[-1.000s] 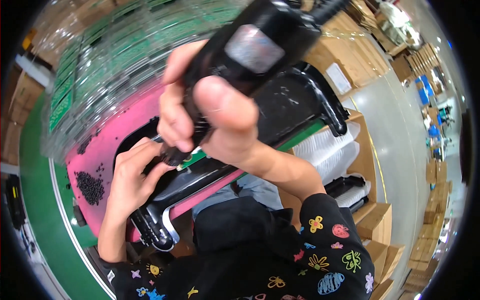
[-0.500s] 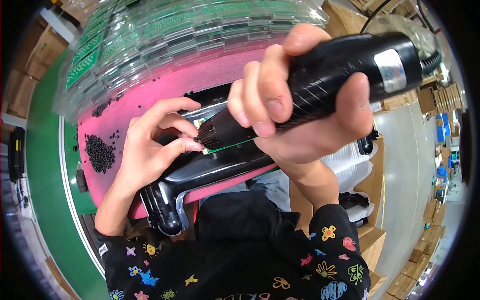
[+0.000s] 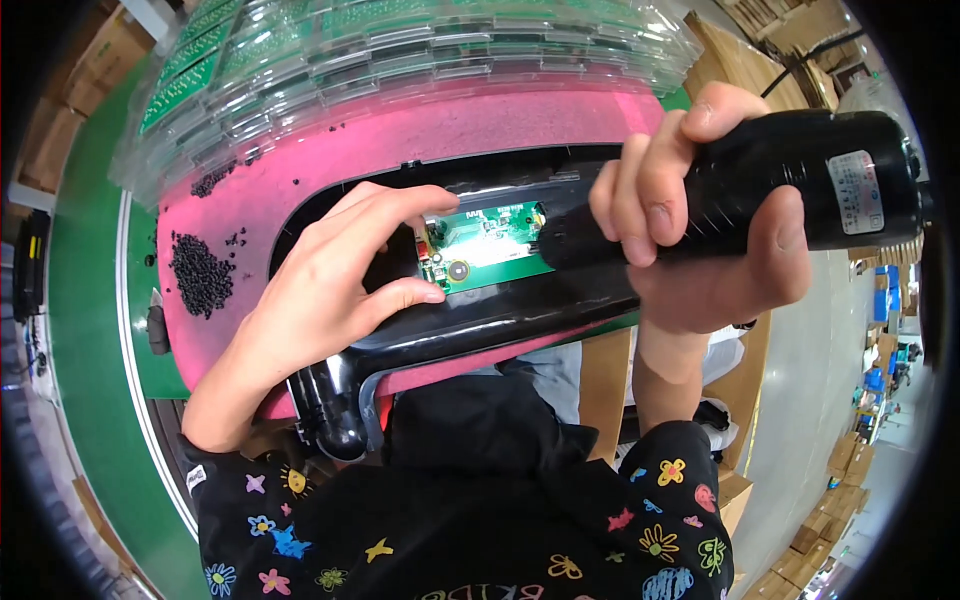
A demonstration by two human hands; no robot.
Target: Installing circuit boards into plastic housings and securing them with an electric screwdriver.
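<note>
A green circuit board [image 3: 500,250] lies in the recess of a long, curved black plastic housing [image 3: 470,320]. My left hand [image 3: 340,270] is over the board's left end, thumb and forefinger apart on either side of it, with nothing pinched between them. My right hand [image 3: 690,210] wraps round a thick black corded electric screwdriver [image 3: 810,175], held almost level. Its dark nose points left and covers the board's right end; I cannot tell whether the tip touches.
A pile of small black screws [image 3: 203,275] sits on the pink mat [image 3: 400,130] at the left, with some scattered beyond. Stacked clear trays [image 3: 400,55] of green boards stand at the back. Cardboard boxes [image 3: 605,390] are at the right.
The screwdriver and my right hand have moved right, from the board's left end to its right end, uncovering the board. My left thumb and forefinger have spread apart.
</note>
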